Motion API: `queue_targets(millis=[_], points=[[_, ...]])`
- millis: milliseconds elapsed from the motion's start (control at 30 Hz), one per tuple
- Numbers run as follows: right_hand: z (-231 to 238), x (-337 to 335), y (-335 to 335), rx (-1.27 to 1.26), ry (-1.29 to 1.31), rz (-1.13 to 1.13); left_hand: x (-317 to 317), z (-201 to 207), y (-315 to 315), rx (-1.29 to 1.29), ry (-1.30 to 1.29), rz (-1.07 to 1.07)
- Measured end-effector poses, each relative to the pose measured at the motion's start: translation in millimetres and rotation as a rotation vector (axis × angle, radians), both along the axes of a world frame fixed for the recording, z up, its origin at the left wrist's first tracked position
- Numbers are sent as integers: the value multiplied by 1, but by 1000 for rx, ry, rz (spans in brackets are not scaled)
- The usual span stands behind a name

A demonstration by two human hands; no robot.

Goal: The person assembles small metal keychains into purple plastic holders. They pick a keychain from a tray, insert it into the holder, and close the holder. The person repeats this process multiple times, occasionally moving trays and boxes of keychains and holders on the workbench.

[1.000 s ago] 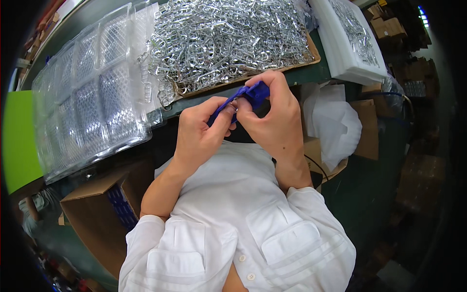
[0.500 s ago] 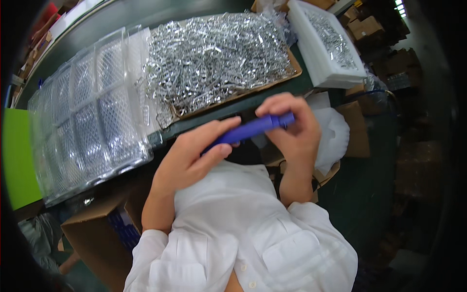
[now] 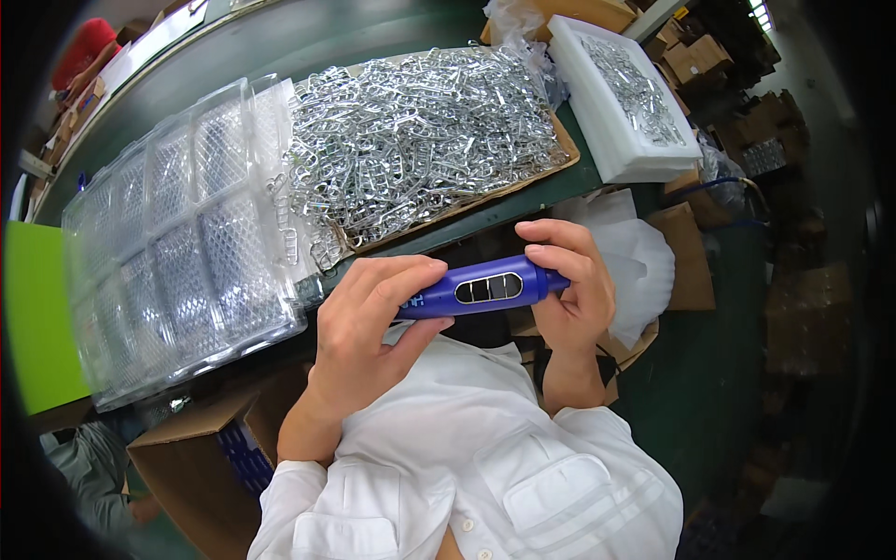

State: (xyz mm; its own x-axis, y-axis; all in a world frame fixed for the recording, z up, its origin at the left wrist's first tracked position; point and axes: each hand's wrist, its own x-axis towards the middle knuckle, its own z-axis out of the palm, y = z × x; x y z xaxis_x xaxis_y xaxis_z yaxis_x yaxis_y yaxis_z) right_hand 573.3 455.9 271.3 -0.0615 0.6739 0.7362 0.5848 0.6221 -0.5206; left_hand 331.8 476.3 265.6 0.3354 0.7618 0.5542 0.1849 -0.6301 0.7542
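A blue tube-shaped electric tool (image 3: 490, 287) lies almost level between my hands, in front of my white shirt. An oval black panel with several buttons faces up on it, and a small lit display shows beside my left fingers. My left hand (image 3: 359, 331) is closed round the left end, thumb below and fingers above, hiding that end. My right hand (image 3: 574, 289) grips the narrower collar at the right end with thumb and fingers. Beyond my hands, a big heap of shiny metal wire clips (image 3: 425, 140) lies on a cardboard sheet (image 3: 566, 140) on the bench.
Clear plastic trays (image 3: 182, 233) stand left of the heap, beside a bright green panel (image 3: 42, 317). A white foam box (image 3: 611, 121) with more clips is at the back right. A cardboard box (image 3: 191, 429) sits below the bench. At far left a person in red (image 3: 89, 51) shows.
The blue tool has rolled so its button panel and lit display face up, and it has come lower and more level. Both hands have moved down with it and still hold it.
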Motion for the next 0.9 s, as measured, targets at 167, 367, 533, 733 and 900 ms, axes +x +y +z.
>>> queue_targets(millis=[167, 367, 533, 733, 900], points=[[-10, 4, 7, -54, 93, 62, 3, 3, -2, -9, 51, 29], [-14, 15, 14, -60, 143, 108, 16, 12, -1, -7, 102, 65], [-18, 19, 21, -55, 196, 40, 16, 39, 11, 58, 234, 119], [-38, 22, 25, -189, 414, -13, -36, 138, 76, 58, 353, 500], [-29, 29, 40, -228, 289, -12, -94, 149, 222, -63, 514, 453]])
